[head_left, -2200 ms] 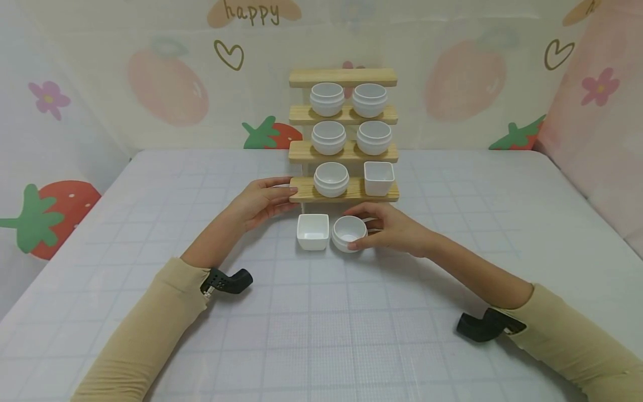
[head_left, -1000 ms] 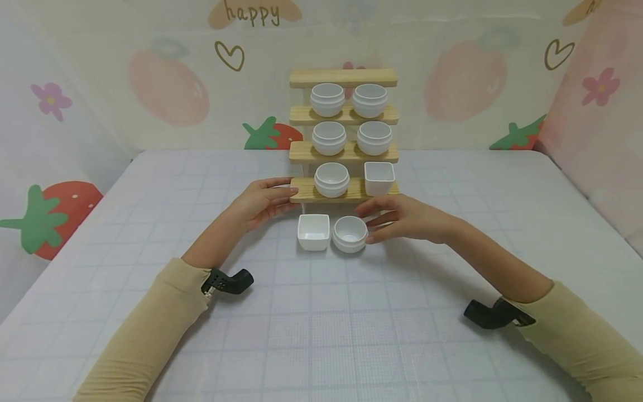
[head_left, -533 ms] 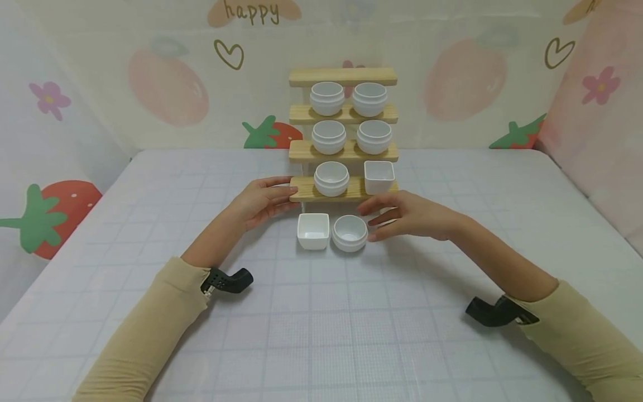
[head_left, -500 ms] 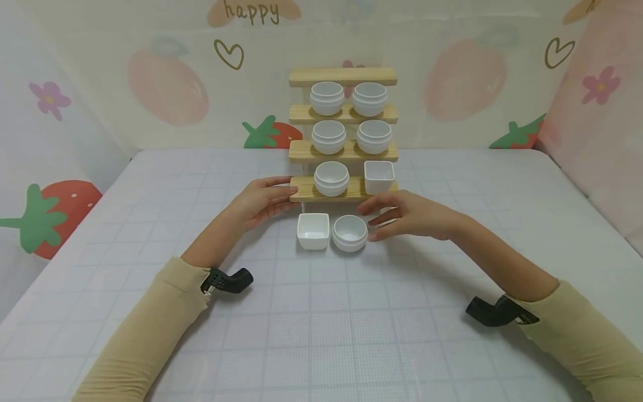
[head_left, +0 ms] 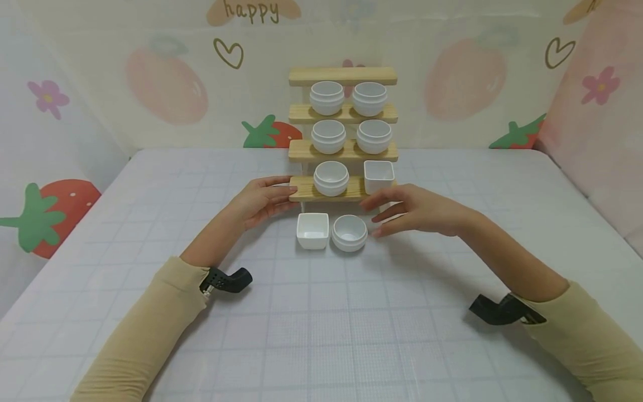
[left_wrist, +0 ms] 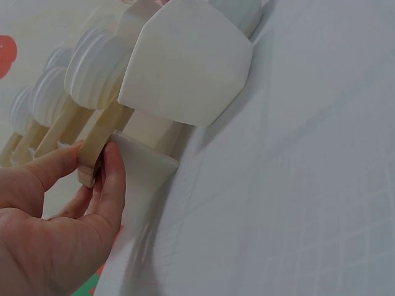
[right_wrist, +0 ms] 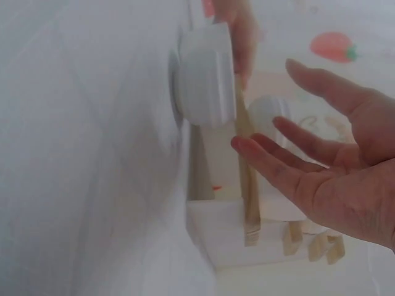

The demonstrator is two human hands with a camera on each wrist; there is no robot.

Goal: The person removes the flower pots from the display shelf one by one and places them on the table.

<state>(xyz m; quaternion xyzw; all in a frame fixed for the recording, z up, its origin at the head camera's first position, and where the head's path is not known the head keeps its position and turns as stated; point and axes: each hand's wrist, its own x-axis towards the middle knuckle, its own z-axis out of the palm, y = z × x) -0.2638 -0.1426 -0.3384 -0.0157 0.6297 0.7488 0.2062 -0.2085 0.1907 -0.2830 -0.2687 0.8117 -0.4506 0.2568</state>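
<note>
A tiered stand with wooden shelves [head_left: 307,191] faces me at the back of the table. My left hand [head_left: 258,202] grips the left end of its lowest shelf [left_wrist: 102,132], thumb above and fingers beneath. In front of the stand, a white square bowl [head_left: 313,231] and a white round bowl [head_left: 349,234] sit side by side on the table. My right hand [head_left: 421,210] hovers just right of the round bowl, fingers spread and holding nothing. In the right wrist view its fingers [right_wrist: 271,166] are apart, overlapping the shelf edge.
Round white bowls [head_left: 329,138] stand in pairs on two middle shelves. The lowest shelf carries one round bowl [head_left: 331,180] and one square bowl [head_left: 379,176]. The top shelf [head_left: 343,76] is bare. A strawberry-print backdrop [head_left: 467,78] rises behind the table [head_left: 321,329].
My right hand has let go of the round bowl and drawn away to the right and upward. The bowl stays beside the square one; my left hand has kept its place.
</note>
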